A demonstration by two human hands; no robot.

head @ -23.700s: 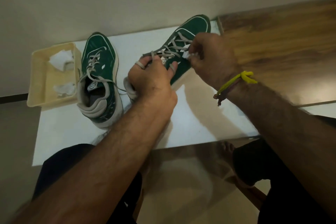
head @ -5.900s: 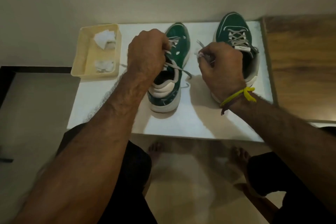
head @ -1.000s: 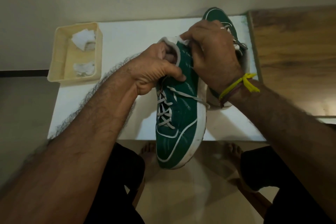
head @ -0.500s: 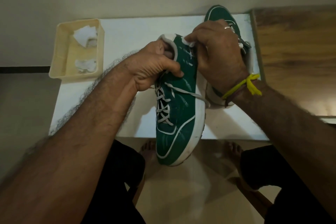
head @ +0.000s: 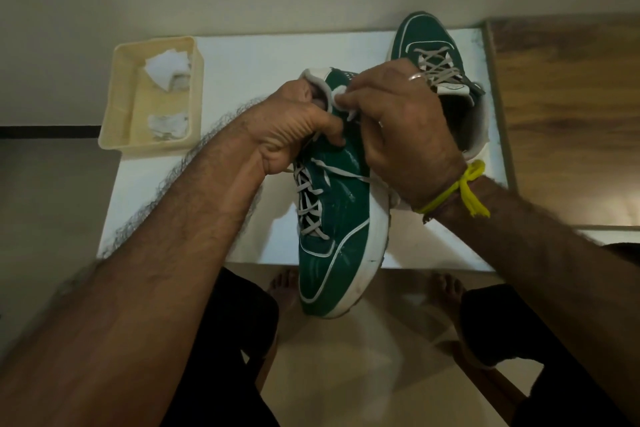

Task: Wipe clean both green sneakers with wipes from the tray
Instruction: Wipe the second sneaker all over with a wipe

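Observation:
I hold one green sneaker (head: 337, 218) up over the table's front edge, toe toward me and heel away. My left hand (head: 294, 128) grips it at the collar, fingers inside the opening. A small white wipe (head: 341, 99) is pinched in my right hand (head: 401, 121) and pressed against the sneaker's side near the heel. The second green sneaker (head: 431, 45) stands on the white table (head: 249, 59) at the back right, partly hidden by my right hand. A cream tray (head: 119, 114) at the table's left holds two crumpled wipes (head: 168, 71).
A wall runs right behind the table. To the right lies a wooden surface (head: 568, 121). My knees and bare feet (head: 282, 288) are below the table's front edge, on a pale floor.
Over the last second my right hand has slid the wipe along the sneaker's side near the heel. The held sneaker has shifted slightly; my left hand's grip is unchanged.

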